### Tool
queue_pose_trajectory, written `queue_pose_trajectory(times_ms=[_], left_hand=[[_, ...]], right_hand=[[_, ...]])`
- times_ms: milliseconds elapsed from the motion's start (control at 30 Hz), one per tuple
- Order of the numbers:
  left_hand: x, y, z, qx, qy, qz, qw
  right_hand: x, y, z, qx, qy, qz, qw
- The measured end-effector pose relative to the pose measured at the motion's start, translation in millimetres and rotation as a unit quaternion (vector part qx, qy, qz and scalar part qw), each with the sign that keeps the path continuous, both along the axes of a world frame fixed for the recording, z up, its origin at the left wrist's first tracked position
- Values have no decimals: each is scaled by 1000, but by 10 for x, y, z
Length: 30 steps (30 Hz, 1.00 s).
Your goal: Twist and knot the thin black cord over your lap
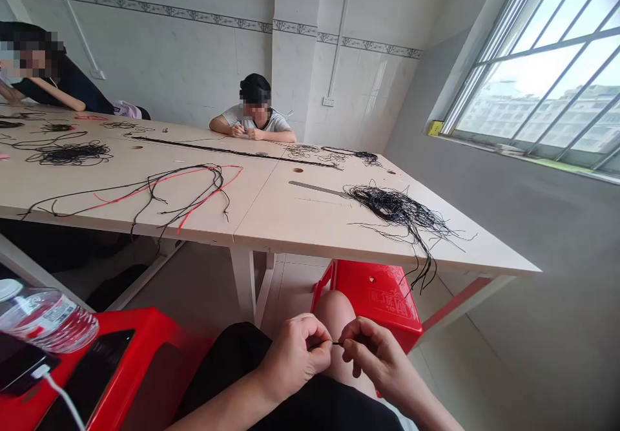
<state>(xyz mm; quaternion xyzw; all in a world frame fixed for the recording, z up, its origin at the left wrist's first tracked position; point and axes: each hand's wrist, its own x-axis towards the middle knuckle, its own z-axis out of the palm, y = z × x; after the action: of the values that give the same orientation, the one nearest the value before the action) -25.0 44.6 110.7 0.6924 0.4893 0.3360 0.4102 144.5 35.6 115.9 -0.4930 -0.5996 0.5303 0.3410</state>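
Note:
My left hand (pixel 293 355) and my right hand (pixel 375 360) are raised over my lap, well below the table. Both pinch a thin black cord (pixel 335 343) between fingers and thumbs, and its short visible length spans the gap between them. The rest of the cord is hidden in my fingers. Neither hand touches the long cream table (pixel 285 231). On it, nearest my hands, lies a tangled bundle of black cords (pixel 390 205), with strands hanging over the front edge.
A metal ruler (pixel 314 189) and black and red cords (pixel 159 192) lie on the table. Two co-workers (pixel 254 114) sit at its far side. A red stool (pixel 378 295) stands under the edge, and a red stool (pixel 130 334) at my left holds a water bottle (pixel 43 318) and a charging phone (pixel 19 361).

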Motion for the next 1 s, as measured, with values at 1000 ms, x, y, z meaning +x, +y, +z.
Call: queue_pose_trajectory(times_ms=[1000], left_hand=[[-11, 30, -276, -109, 28, -28, 993]], right_hand=[[-40, 45, -209, 239, -285, 123, 920]])
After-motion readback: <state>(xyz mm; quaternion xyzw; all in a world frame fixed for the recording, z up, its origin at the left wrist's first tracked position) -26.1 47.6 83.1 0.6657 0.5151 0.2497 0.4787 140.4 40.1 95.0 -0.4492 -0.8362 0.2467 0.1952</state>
